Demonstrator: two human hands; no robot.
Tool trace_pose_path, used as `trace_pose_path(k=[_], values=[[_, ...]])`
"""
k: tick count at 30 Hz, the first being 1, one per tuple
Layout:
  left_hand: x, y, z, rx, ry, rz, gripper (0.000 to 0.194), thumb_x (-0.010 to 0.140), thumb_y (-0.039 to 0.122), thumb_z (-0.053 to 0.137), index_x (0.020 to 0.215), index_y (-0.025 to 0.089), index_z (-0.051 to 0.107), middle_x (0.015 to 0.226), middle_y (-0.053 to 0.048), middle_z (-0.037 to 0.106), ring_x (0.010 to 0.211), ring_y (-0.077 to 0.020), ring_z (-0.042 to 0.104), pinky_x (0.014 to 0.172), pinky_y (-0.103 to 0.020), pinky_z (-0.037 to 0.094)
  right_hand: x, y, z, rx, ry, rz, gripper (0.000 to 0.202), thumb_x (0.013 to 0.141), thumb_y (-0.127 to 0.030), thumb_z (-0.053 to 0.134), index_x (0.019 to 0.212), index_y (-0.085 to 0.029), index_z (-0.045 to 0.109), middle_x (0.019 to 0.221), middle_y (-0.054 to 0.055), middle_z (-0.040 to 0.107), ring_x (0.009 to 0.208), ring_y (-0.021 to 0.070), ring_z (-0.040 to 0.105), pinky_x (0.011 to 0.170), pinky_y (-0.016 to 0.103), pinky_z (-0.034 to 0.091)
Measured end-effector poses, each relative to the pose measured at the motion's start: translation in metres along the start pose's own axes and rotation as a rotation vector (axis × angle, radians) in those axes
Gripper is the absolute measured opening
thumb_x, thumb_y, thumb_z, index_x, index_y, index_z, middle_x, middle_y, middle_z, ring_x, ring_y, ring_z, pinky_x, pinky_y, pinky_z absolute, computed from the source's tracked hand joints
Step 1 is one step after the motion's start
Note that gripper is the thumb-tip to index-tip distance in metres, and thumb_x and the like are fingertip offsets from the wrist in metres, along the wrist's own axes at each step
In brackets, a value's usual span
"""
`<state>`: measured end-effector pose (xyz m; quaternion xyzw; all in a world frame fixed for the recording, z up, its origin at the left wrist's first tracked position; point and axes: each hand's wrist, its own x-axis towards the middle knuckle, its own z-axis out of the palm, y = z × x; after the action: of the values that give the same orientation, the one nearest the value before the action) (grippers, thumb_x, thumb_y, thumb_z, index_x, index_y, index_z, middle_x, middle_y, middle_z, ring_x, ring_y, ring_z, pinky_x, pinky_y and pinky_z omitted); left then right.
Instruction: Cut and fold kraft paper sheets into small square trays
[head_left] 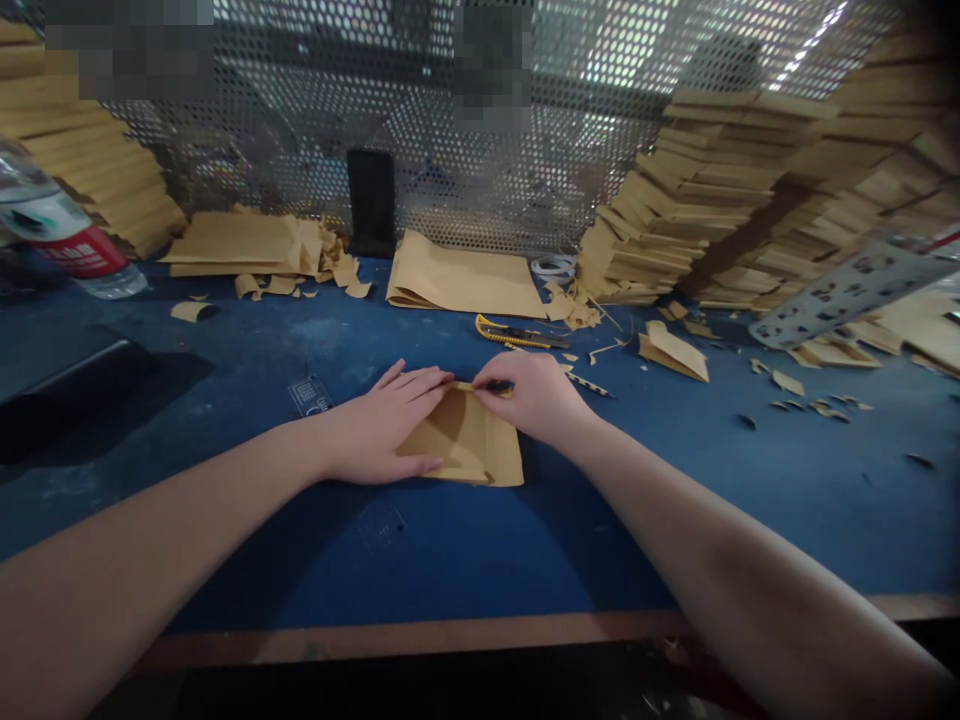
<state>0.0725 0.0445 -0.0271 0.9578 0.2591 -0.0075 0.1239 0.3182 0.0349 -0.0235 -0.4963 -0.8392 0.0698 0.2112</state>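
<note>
At the near side runs the reddish-brown front edge [420, 636] of a blue tabletop [480, 560]. Beyond it, flat on the tabletop between the two hands, lies a folded tan paper piece [459, 435]. The left hand [382, 420] rests palm down on its left part, fingers stretched out and lying near one another, thumb spread wide toward the paper's lower edge. The right hand [536, 398] has thumb and forefinger drawn narrow, pinching the paper's upper edge; a small dark patch shows between them, and I cannot tell whether it is an object or shadow. Just left of the left hand is a small dark rectangular piece with white markings [309, 395]; a thin black-and-pale patterned stick [589, 384] pokes out behind the right hand. Farther back lie a yellow-and-black cutter knife [517, 333], a small folded tan paper piece [675, 352] and, to the right, dark curved slivers [831, 413]. Toward the rear are a large folded tan paper sheet [472, 280], an upright black phone-like slab [372, 203] and tall tan paper stacks [675, 200], all before a perforated metal screen [480, 190]
</note>
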Motion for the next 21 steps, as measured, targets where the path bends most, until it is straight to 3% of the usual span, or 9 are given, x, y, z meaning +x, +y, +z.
trace_pose_path(k=[7, 15, 18, 21], values=[[-0.0004, -0.0012, 0.002, 0.012, -0.008, 0.003, 0.089, 0.092, 0.07, 0.035, 0.154, 0.009, 0.016, 0.163, -0.012, 0.01, 0.152, -0.0255, 0.004, 0.123, -0.046, -0.005, 0.0001, -0.0025, -0.0012, -0.136, -0.038, -0.129, 0.019, 0.085, -0.014, 0.057, 0.085, -0.019, 0.076, 0.092, 0.003, 0.074, 0.087, 0.021, 0.064, 0.083, 0.034, 0.046], [-0.0009, 0.002, -0.0026, 0.012, 0.0, 0.011, 0.081, 0.093, 0.065, 0.039, 0.151, 0.01, 0.026, 0.163, -0.014, 0.012, 0.152, -0.0254, 0.004, 0.124, -0.047, -0.001, -0.0004, -0.0015, 0.0014, -0.238, -0.06, -0.188, 0.02, 0.087, -0.015, 0.055, 0.084, -0.017, 0.074, 0.084, 0.006, 0.072, 0.084, 0.0217, 0.062, 0.078, 0.034, 0.043], [-0.0029, 0.0044, -0.0054, -0.026, 0.027, -0.003, 0.074, 0.091, 0.065, 0.045, 0.144, 0.014, 0.038, 0.164, -0.014, -0.001, 0.151, -0.0296, -0.002, 0.124, -0.047, 0.01, -0.0009, -0.0012, 0.0019, -0.25, -0.065, -0.191, 0.019, 0.086, -0.015, 0.056, 0.085, -0.016, 0.074, 0.086, 0.006, 0.072, 0.085, 0.0217, 0.063, 0.078, 0.033, 0.044], [-0.0049, 0.0052, -0.006, -0.066, 0.033, -0.052, 0.073, 0.089, 0.067, 0.046, 0.144, 0.02, 0.038, 0.162, -0.009, -0.019, 0.151, -0.0351, -0.001, 0.12, -0.049, 0.023, -0.0009, -0.0013, 0.002, -0.256, -0.062, -0.183, 0.019, 0.086, -0.014, 0.056, 0.085, -0.017, 0.074, 0.086, 0.005, 0.072, 0.085, 0.021, 0.063, 0.078, 0.032, 0.044]])
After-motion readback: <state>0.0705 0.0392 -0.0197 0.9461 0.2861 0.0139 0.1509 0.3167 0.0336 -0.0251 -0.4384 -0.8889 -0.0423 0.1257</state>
